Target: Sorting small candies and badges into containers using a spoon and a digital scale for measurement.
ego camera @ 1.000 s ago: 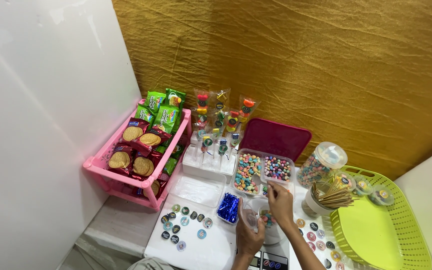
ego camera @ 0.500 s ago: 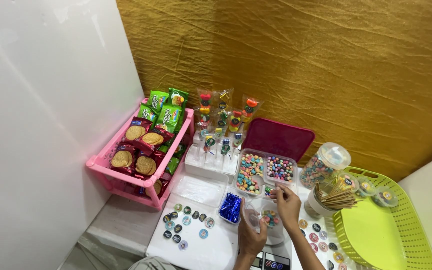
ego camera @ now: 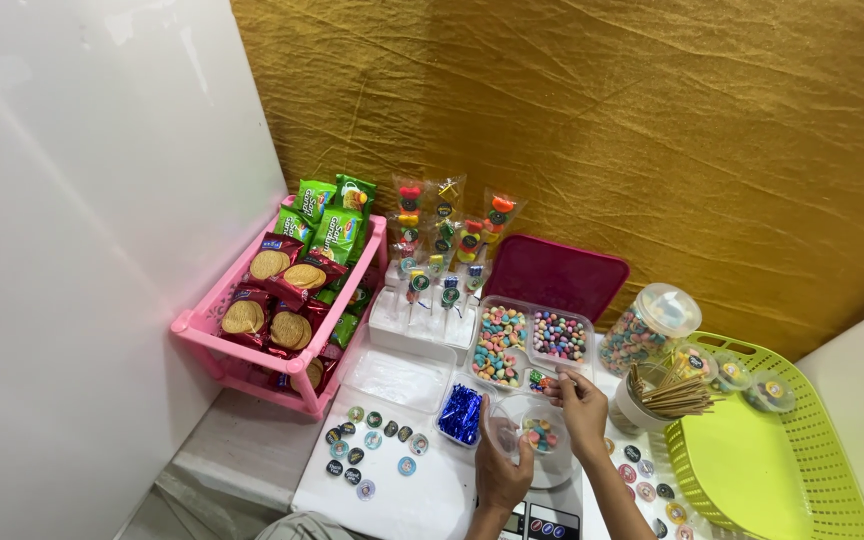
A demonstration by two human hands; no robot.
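Left hand: lower centre of frame, grip wrapped round the near-left side of a small clear cup; we see it grasping the cup's wall.
Right hand: just right of and above the cup, fingers pinched at the cup's upper-right rim; pinch looks closed on a small candy, but we can't tell for sure, too small.
Cup: sits on a white scale at bottom centre, upright, a few coloured candies inside.
Key relation: divided candy tray lies just above the cup in frame, touching or nearly so; right hand is between tray & cup, nearer the tray than the left.
Around: blue foil ties tub left of cup; stick cup to the right; round stickers lower left on the surface.
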